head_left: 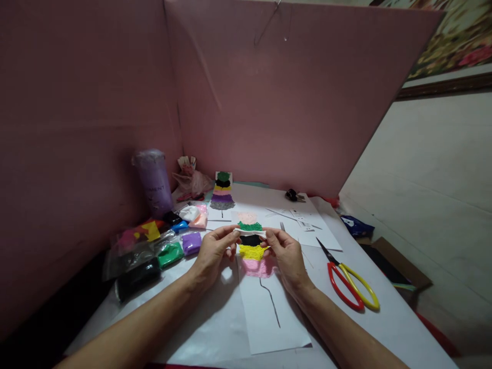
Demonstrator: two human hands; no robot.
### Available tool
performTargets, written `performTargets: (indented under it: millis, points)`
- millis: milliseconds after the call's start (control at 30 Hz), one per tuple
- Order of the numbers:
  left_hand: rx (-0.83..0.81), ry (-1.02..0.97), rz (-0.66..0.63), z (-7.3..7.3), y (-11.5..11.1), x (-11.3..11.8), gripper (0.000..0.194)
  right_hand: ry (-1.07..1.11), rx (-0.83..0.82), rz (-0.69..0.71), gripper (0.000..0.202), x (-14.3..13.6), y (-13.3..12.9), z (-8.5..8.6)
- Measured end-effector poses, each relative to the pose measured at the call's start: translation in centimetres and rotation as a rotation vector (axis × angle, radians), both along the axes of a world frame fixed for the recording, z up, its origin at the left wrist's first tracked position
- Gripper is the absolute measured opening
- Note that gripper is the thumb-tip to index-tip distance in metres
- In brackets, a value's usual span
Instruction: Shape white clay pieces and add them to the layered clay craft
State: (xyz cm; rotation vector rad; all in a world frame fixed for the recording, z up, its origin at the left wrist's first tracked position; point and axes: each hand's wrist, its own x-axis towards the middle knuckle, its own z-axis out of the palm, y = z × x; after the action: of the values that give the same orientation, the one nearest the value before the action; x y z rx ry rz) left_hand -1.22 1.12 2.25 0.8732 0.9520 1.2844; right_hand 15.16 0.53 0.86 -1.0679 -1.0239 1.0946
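Between my two hands stretches a thin white strip of modelling clay (249,233). My left hand (217,248) pinches its left end with thumb and fingers, and my right hand (284,251) pinches the right end. The strip is held over a sheet of white paper (265,328) that bears bands of textured clay: pale pink, green, black, yellow (251,252) and pink. Below the bands, a dark wavy line runs down the paper. A white blob (226,275) lies beside my left hand.
Bags of coloured clay (171,253) and a purple canister (151,179) stand at left. Scissors (348,282) with red and yellow handles lie at right. Behind are a finished-looking banded card (222,197), keys (294,196) and a fork (282,226). Pink panels (269,102) rise behind.
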Motion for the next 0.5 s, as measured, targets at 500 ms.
performTargets:
  millis: [500]
  points:
    - [0.106, 0.15, -0.174, -0.3, -0.8, 0.4, 0.03, -0.06, 0.065, 0.226, 0.032, -1.2, -1.0, 0.2]
